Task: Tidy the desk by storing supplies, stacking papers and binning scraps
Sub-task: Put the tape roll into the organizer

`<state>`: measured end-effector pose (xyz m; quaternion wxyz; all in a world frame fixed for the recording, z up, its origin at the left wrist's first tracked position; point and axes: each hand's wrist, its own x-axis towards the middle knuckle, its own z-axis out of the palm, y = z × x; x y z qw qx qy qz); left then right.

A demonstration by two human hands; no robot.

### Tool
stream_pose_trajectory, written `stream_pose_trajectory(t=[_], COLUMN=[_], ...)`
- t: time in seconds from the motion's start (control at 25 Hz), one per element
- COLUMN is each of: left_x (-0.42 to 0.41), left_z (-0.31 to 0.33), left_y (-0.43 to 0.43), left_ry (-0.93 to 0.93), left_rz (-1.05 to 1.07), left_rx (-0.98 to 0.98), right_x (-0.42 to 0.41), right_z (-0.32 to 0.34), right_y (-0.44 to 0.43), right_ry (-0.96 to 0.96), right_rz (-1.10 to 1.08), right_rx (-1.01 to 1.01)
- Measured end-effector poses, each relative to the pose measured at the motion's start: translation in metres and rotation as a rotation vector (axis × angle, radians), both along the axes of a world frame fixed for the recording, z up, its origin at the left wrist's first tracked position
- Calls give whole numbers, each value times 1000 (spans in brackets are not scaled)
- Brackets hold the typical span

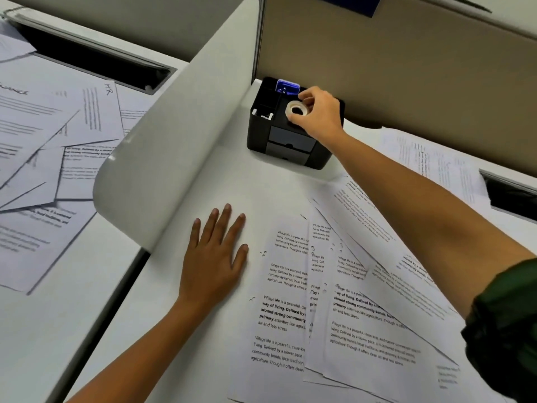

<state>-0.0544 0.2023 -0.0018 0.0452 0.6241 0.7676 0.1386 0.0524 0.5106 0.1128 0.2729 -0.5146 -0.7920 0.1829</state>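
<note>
White tabletop [261,184], covered on the right side with loose printed sheets [363,315], not yet stacked. In the far corner, black organizer [290,146] against the partition. Left hand [215,257] flat and relaxed on the tabletop, holding nothing. Right hand [319,112] much nearer, pinching the tape roll [297,111] from its right side, just over the organizer's open top compartment, hole facing up. Probably needs only lowering and letting go.

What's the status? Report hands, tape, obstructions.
Right hand pinching tape roll over black organizer. Left hand flat on desk. Printed sheets scattered, unstacked. Nothing blocking organizer.
</note>
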Motion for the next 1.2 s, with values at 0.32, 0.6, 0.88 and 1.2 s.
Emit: stream_pose_trajectory(t=[0.32, 0.6, 0.88, 1.2], left_x=[-1, 9, -6, 54], left_z=[2, -1, 0, 16], left_y=[0, -5, -3, -62], left_ry=[-19, -19, -5, -380], left_rz=[-2, -7, -29, 70], left_rx=[10, -10, -35, -46], right_x=[6, 62, 126, 286], right_z=[6, 13, 3, -49], right_y=[-12, -96, -209, -355], right_ry=[103, 204, 263, 259], right_rz=[-55, -68, -105, -242], right_rx=[63, 117, 45, -104])
